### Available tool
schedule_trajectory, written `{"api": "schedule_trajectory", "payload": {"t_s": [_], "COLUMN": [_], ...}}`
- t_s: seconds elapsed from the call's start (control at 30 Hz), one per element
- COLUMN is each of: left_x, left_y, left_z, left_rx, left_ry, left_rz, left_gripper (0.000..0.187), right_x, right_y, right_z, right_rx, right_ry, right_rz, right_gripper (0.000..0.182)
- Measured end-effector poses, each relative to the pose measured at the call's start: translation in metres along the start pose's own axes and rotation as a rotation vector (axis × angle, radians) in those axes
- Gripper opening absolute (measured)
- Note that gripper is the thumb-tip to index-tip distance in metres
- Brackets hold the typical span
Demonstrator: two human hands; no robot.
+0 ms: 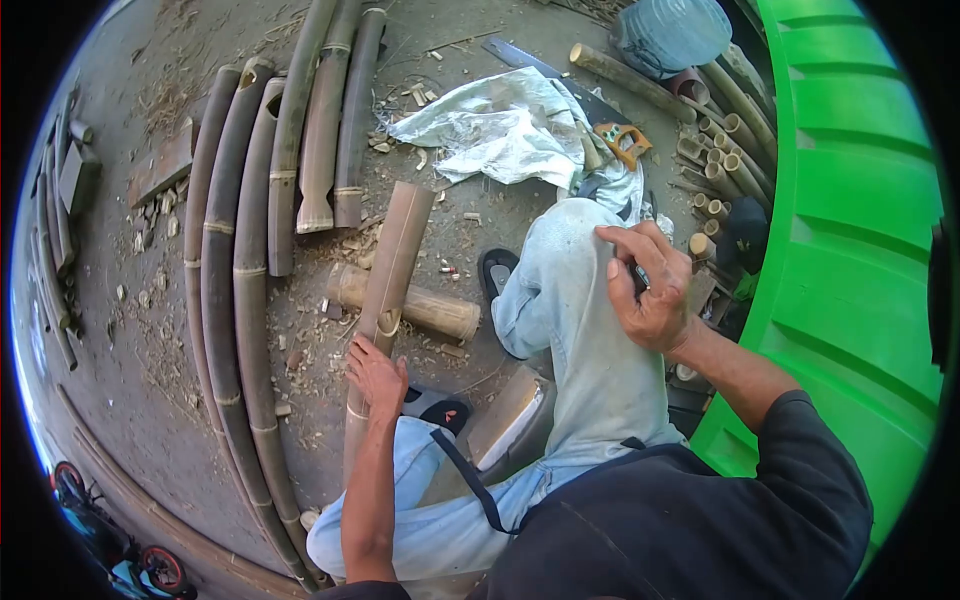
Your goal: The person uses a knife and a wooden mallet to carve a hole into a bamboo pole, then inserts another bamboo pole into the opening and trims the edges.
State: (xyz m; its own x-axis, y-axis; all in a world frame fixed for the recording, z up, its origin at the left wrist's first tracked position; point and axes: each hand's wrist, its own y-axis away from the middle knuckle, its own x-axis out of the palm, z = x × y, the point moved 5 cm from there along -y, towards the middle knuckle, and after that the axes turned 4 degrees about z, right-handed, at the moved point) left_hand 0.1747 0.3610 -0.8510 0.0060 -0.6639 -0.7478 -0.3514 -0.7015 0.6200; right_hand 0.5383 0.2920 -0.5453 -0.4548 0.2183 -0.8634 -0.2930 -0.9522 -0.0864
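My left hand (376, 375) is wrapped round a long bamboo pole (398, 245), which slants up and away from beside my left leg. A notch shows in the pole just beyond my fingers. Beneath the pole, a short thick bamboo log (430, 307) lies crosswise on the ground. My right hand (650, 285) is raised by my right knee, its fingers bent and apart. No held thing can be made out in it; a small dark patch shows between its fingers.
Several long bamboo poles (222, 230) lie at the left. A handsaw (625, 143) lies beside a white sack (500, 125). Cut bamboo pieces (735, 170) and a water jug (672, 35) stand near the green ribbed panel (850, 200). Wood chips litter the ground.
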Motion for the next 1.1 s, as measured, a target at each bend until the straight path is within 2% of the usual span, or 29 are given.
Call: {"api": "schedule_trajectory", "payload": {"t_s": [0.1, 0.23, 0.4, 0.47, 0.53, 0.6, 0.67, 0.73, 0.77, 0.83, 0.87, 0.93, 1.03, 1.1], "left_x": [0.021, 0.04, 0.043, 0.044, 0.043, 0.034, 0.038, 0.042, 0.042, 0.044, 0.046, 0.052, 0.052, 0.051], "left_y": [-0.008, -0.017, -0.012, -0.018, -0.014, -0.015, -0.022, -0.023, -0.023, -0.023, -0.024, -0.023, -0.023, -0.021], "left_z": [-0.006, 0.0, -0.002, 0.009, 0.007, 0.001, 0.011, 0.017, 0.016, 0.02, 0.022, 0.03, 0.029, 0.028], "left_rx": [-0.104, -0.088, -0.092, -0.05, -0.017, -0.057, -0.022, 0.007, -0.01, -0.022, -0.019, -0.018, 0.007, -0.018], "left_ry": [-0.163, -0.335, -0.31, -0.333, -0.348, -0.249, -0.248, -0.24, -0.217, -0.201, -0.202, -0.212, -0.241, -0.237], "left_rz": [-0.136, -0.276, -0.263, -0.28, -0.26, -0.157, -0.162, -0.156, -0.147, -0.137, -0.132, -0.122, -0.128, -0.109], "left_gripper": [0.106, 0.1, 0.1, 0.1, 0.1, 0.101, 0.1, 0.1, 0.101, 0.102, 0.104, 0.107, 0.111, 0.111], "right_x": [0.015, 0.02, 0.009, 0.014, 0.04, 0.08, 0.118, 0.143, 0.152, 0.168, 0.173, 0.174, 0.174, 0.169], "right_y": [0.02, 0.045, 0.072, 0.084, 0.105, 0.145, 0.2, 0.253, 0.273, 0.308, 0.318, 0.328, 0.326, 0.316], "right_z": [-0.012, -0.023, -0.051, -0.084, -0.139, -0.208, -0.282, -0.327, -0.342, -0.359, -0.363, -0.357, -0.351, -0.355], "right_rx": [-0.062, -0.136, -0.106, 0.142, 0.325, 0.637, 0.812, 0.936, 0.941, 1.051, 1.054, 1.019, 0.967, 0.962], "right_ry": [-0.059, -0.172, -0.344, -0.487, -0.516, -0.464, -0.257, -0.106, -0.108, -0.026, -0.029, 0.191, 0.296, 0.196], "right_rz": [-0.121, -0.278, -0.406, -0.521, -0.499, -0.388, -0.33, -0.277, -0.283, -0.122, -0.127, -0.066, -0.112, -0.155], "right_gripper": [0.035, 0.031, 0.028, 0.025, 0.025, 0.03, 0.033, 0.033, 0.033, 0.035, 0.035, 0.036, 0.036, 0.035]}}
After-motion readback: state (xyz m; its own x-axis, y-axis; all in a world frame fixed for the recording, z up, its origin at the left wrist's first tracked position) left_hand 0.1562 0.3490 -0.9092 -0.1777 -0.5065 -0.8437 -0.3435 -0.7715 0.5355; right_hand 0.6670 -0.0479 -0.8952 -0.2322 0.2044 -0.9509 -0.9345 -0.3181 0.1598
